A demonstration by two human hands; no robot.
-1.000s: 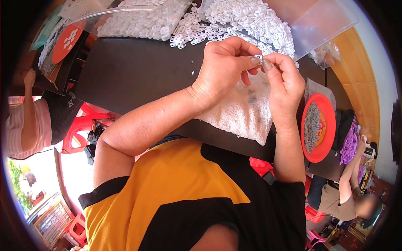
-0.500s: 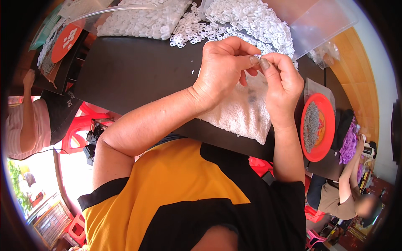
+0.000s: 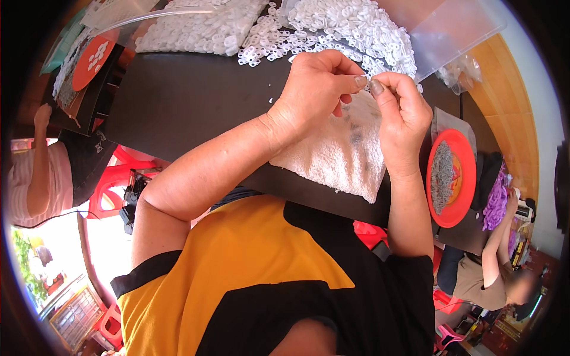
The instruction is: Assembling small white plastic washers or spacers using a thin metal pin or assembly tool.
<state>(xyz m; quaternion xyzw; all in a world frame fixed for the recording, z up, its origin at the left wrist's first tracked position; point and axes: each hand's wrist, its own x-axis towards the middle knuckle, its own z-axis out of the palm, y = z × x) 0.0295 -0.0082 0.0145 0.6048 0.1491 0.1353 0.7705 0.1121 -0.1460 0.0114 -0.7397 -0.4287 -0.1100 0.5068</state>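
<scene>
My left hand (image 3: 317, 86) and my right hand (image 3: 404, 118) meet over the table, thumbs and forefingers pinched close together. A tiny white plastic piece (image 3: 366, 77) shows at the left fingertips. Whatever the right fingertips pinch is too small to make out. Beneath the hands lies a white terry cloth (image 3: 338, 157) with grey smudges. Just beyond them spreads a heap of small white plastic pieces with holes (image 3: 350, 26). Right of my right hand stands a red plate (image 3: 466, 196) holding a pile of small grey parts (image 3: 441, 178).
A clear bag of white pieces (image 3: 196, 29) lies at the back of the dark table (image 3: 190, 98). A clear plastic bin (image 3: 451, 35) stands at back right. Co-workers sit at left (image 3: 44, 178) and right (image 3: 484, 285). Purple items (image 3: 496, 202) lie at far right.
Both hands stay nearly in place, with the fingers shifting slightly. My left hand's lower fingers have curled in a little, and the view has moved slightly.
</scene>
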